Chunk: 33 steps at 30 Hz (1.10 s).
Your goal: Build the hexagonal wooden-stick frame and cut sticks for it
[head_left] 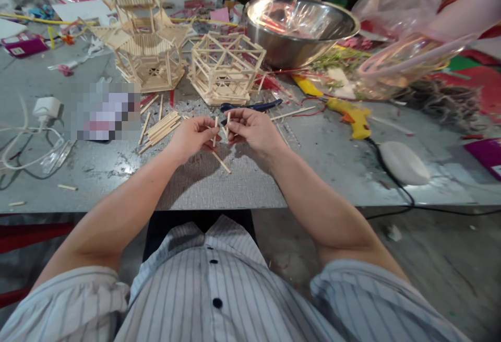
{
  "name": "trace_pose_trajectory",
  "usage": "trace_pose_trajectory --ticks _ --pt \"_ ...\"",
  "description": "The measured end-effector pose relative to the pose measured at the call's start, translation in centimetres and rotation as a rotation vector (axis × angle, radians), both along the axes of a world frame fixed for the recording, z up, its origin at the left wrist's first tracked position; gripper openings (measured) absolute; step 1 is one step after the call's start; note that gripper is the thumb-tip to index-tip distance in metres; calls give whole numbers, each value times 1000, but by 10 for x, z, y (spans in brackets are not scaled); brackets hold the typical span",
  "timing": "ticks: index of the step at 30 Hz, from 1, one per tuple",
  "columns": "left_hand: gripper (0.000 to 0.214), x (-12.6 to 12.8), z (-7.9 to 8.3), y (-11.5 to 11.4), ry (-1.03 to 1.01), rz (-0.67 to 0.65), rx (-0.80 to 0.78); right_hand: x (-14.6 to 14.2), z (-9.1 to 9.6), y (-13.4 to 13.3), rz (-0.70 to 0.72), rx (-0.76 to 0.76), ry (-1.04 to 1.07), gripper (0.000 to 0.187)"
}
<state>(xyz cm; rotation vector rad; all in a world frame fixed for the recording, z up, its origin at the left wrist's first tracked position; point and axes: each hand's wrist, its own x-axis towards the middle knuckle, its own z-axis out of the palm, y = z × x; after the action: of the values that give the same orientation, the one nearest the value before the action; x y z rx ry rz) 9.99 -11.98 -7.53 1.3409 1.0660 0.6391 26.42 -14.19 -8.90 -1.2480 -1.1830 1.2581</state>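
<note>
Between thumb and fingers, my left hand (pixel 198 136) pinches a short wooden stick (pixel 215 132), held upright. My right hand (pixel 250 129) pinches another short wooden stick (pixel 228 124) close beside it, with a small gap between the two. Below my hands a loose stick (pixel 222 163) lies on the table. Left of my left hand is a pile of wooden sticks (pixel 162 129). Just behind my hands lies a dark blue-handled tool (pixel 264 106), its near end partly hidden. An open hexagonal stick frame (pixel 227 70) stands beyond it.
A tiered stick pavilion (pixel 146 44) stands at the back left. A steel bowl (pixel 301 34) holding plastic wrap is behind on the right. A yellow glue gun (pixel 352 117) with a black cable lies to the right, near a pale oval object (pixel 405 163). A white charger (pixel 47 108) is far left.
</note>
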Motion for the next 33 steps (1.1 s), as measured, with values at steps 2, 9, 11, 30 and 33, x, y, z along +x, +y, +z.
trace_pose_trajectory --ticks 2,9,11,30,33 --pt "4 1 -2 0 -8 6 13 -2 1 -1 6 4 5 17" --pt "11 4 -4 0 62 24 45 -8 5 -4 -28 -99 71 10" --pt "11 4 -4 0 63 20 55 -9 5 -4 -40 -129 111 11" --pt "23 1 -10 2 23 -136 162 -5 0 -3 82 -147 189 24" --pt "18 -1 -9 4 39 -128 183 -4 1 -2 26 -117 171 20"
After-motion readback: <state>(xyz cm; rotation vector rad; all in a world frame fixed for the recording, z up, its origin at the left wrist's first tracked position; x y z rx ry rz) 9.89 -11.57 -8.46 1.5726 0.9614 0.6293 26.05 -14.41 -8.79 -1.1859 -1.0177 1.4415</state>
